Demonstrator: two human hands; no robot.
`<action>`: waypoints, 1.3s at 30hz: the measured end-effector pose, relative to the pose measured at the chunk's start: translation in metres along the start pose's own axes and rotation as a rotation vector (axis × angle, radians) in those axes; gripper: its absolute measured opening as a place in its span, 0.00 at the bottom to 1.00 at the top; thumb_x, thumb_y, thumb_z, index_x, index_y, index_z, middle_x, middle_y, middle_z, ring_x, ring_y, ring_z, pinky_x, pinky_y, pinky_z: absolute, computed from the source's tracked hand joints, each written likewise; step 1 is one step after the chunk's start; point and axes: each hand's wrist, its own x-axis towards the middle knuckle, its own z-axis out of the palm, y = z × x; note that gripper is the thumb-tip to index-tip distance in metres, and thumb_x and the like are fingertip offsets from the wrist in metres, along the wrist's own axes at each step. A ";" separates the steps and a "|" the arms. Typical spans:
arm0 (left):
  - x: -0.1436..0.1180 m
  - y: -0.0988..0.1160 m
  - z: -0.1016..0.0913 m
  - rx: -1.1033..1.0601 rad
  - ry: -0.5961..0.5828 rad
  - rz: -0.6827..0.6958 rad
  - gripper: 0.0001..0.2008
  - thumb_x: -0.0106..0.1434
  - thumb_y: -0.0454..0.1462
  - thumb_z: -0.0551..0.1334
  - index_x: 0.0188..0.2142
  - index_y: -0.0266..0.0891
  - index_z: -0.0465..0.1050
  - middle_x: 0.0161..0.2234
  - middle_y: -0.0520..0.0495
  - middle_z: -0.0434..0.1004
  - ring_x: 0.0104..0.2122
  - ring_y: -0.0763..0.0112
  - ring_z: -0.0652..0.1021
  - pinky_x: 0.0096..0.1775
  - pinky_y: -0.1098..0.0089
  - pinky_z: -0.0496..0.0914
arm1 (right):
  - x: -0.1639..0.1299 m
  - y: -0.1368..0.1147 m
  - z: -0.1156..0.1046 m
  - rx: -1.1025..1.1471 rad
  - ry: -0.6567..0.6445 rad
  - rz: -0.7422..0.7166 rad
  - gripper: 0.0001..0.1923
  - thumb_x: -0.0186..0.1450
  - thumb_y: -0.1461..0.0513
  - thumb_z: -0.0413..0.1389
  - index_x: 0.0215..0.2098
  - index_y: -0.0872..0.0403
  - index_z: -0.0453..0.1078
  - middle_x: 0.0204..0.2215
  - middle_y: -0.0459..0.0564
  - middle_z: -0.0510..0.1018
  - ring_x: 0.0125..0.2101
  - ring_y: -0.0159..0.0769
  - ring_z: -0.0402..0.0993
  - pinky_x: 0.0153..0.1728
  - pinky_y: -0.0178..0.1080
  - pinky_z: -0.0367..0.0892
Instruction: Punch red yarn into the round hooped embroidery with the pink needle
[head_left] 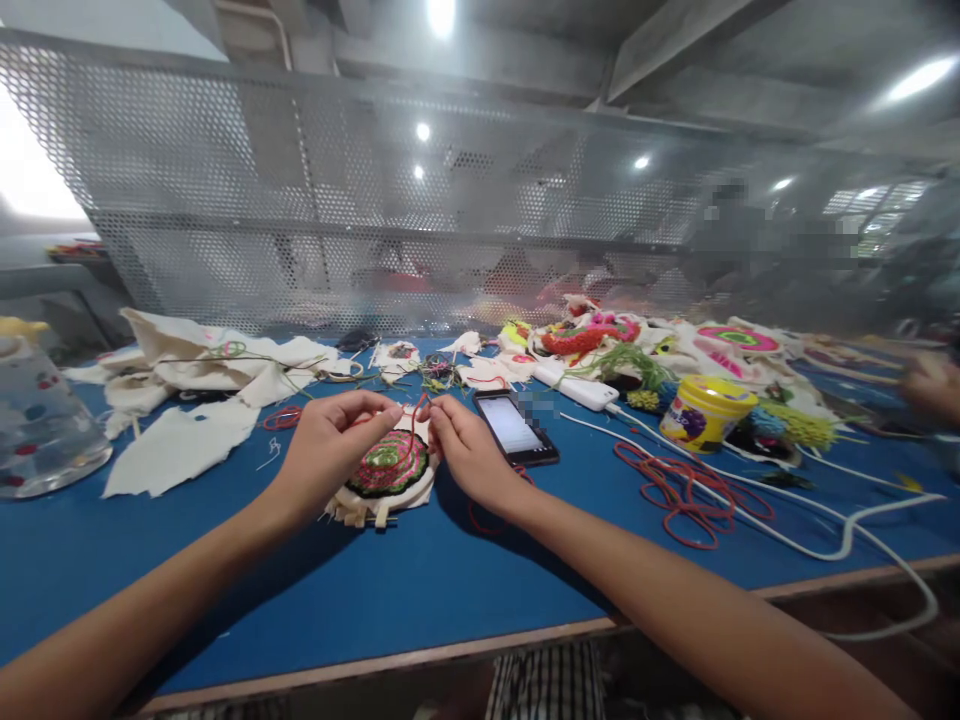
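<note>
A round embroidered piece point(388, 464) in green, pink and black rings lies on the table in a wooden hoop with cream cloth around it. Over its left side, my left hand point(330, 445) is closed in a pinch, thumb against fingers; what sits between the fingertips is hidden or too small to tell. My right hand point(472, 450), at the hoop's right edge, pinches a strand of red yarn point(415, 415) that rises from the embroidery. More red yarn trails on the table below the right wrist.
A phone point(514, 428) with a lit screen lies right of the hoop. Further right are a white power strip point(577, 388), a yellow tub point(706, 415), coiled red yarn point(694, 495) and white cables. Cream cloth point(187, 450) and a clear container point(45, 420) stand left. A perforated metal screen point(375, 220) rises behind.
</note>
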 end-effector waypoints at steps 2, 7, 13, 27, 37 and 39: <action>-0.001 -0.001 0.000 0.032 0.015 0.026 0.12 0.49 0.43 0.65 0.26 0.34 0.74 0.21 0.50 0.71 0.21 0.74 0.69 0.23 0.76 0.63 | -0.003 -0.005 0.004 0.146 -0.003 0.038 0.10 0.67 0.59 0.43 0.29 0.52 0.59 0.20 0.41 0.61 0.22 0.30 0.58 0.25 0.33 0.56; -0.005 -0.002 0.004 0.120 0.049 0.127 0.10 0.52 0.42 0.65 0.26 0.35 0.74 0.24 0.49 0.74 0.24 0.72 0.72 0.25 0.75 0.66 | -0.006 -0.016 0.007 0.496 -0.048 0.196 0.13 0.63 0.56 0.49 0.24 0.52 0.54 0.18 0.39 0.59 0.19 0.27 0.56 0.22 0.32 0.55; -0.007 -0.002 0.009 0.155 0.006 0.206 0.07 0.53 0.40 0.64 0.25 0.37 0.75 0.24 0.50 0.77 0.26 0.69 0.75 0.30 0.74 0.69 | -0.007 -0.017 0.010 0.631 -0.033 0.249 0.13 0.62 0.56 0.49 0.23 0.53 0.56 0.17 0.39 0.61 0.18 0.25 0.57 0.22 0.31 0.56; -0.008 -0.005 0.015 -0.013 -0.110 -0.045 0.10 0.49 0.41 0.65 0.23 0.35 0.74 0.23 0.49 0.75 0.24 0.72 0.73 0.26 0.75 0.65 | -0.003 -0.008 0.009 0.804 0.106 0.307 0.09 0.54 0.60 0.58 0.30 0.55 0.63 0.21 0.39 0.69 0.21 0.23 0.66 0.27 0.30 0.62; -0.011 -0.021 0.023 -0.154 -0.196 -0.345 0.16 0.46 0.45 0.67 0.25 0.33 0.71 0.19 0.50 0.70 0.18 0.77 0.67 0.21 0.77 0.56 | 0.002 -0.007 0.008 0.869 0.225 0.361 0.18 0.52 0.57 0.61 0.31 0.52 0.55 0.13 0.34 0.62 0.14 0.22 0.54 0.17 0.28 0.54; -0.011 -0.018 0.022 -0.180 -0.196 -0.395 0.16 0.46 0.45 0.68 0.25 0.33 0.71 0.19 0.52 0.69 0.18 0.79 0.65 0.21 0.78 0.54 | 0.003 -0.008 0.007 0.863 0.250 0.364 0.19 0.52 0.57 0.61 0.31 0.51 0.53 0.12 0.33 0.62 0.13 0.22 0.53 0.16 0.27 0.53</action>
